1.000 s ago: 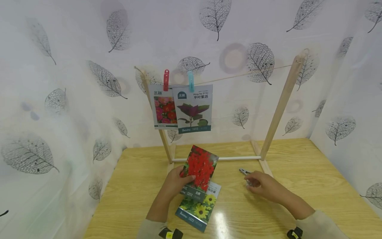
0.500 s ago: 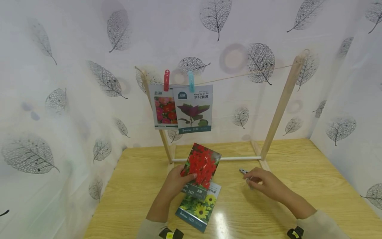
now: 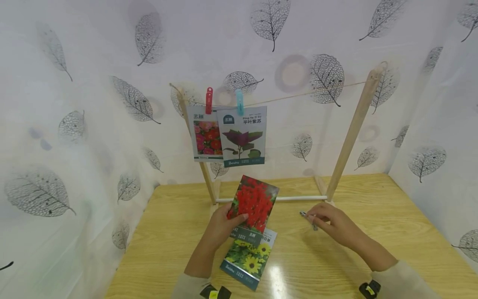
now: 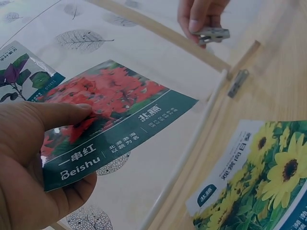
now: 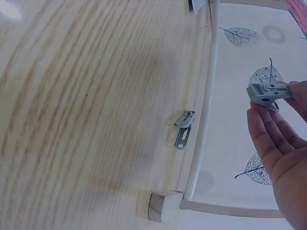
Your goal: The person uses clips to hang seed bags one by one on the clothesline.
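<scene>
Since a second ago: my left hand [image 3: 221, 227] has raised the red-flower seed packet [image 3: 254, 202] a bit higher off the table, and my right hand [image 3: 333, 224] has lifted the grey clip [image 5: 266, 92] clear of the wood.

Left hand: thumb across the front of the red-flower packet, fingers curled behind it, firm pinch on its lower left corner. Packet is tilted, top edge leaning away from me. Directly below that hand the sunflower packet [image 3: 248, 258] lies flat on the table [image 3: 168, 245], partly covered by the held one.

Right hand: fingertips closed narrow on the grey clip, thumb and forefinger at its tail end. In the right wrist view the clip sits at my fingertips, above the table, not touching anything else. A second grey clip [image 5: 183, 129] lies flat on the wood just beside the white crossbar [image 3: 298, 198], off to the left of that hand.

Beyond both hands: wooden rack [image 3: 352, 124] with a string [image 3: 298, 94] across the top. Above my left hand a red peg [image 3: 208, 100] and a blue peg [image 3: 239, 102] each hold a packet; pink-flower packet [image 3: 203, 139] is partly behind the purple-leaf packet [image 3: 244, 136].

Surface is light wood grain with some glare near me. Walls [image 3: 74, 104] are white sheeting with grey leaf print on three sides.
</scene>
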